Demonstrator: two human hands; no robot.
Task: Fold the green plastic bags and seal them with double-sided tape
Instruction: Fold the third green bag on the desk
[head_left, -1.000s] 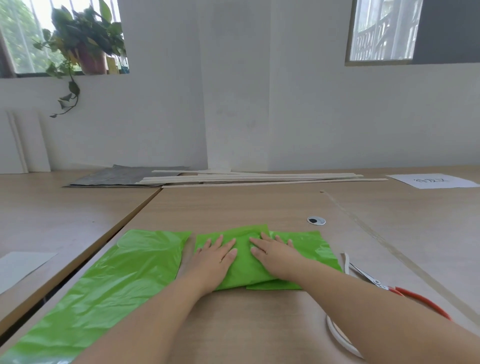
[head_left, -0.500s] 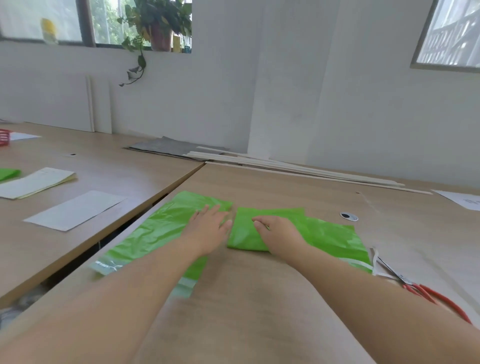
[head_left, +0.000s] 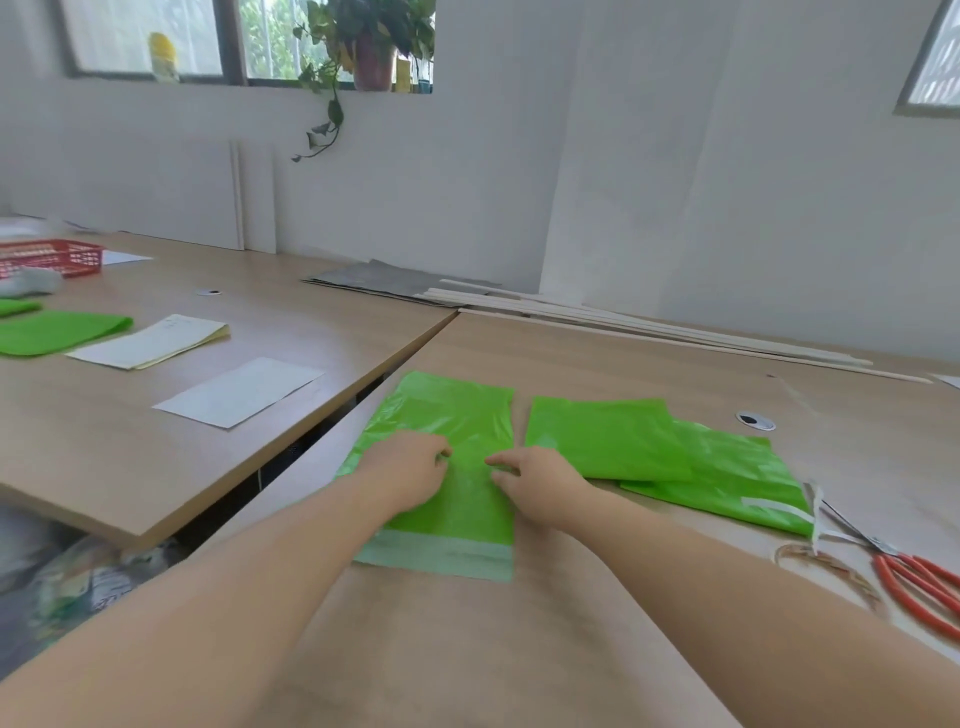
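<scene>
Two hands, the left hand (head_left: 405, 473) and right hand (head_left: 540, 486), fingers curled and pinching the middle of a flat green bag (head_left: 452, 410) on the tabletop (head_left: 519, 649), work thin, glossy, crinkly film that could slide on smooth wood and fold askew, misaligning its pale near-edge strip (head_left: 436, 556).
</scene>
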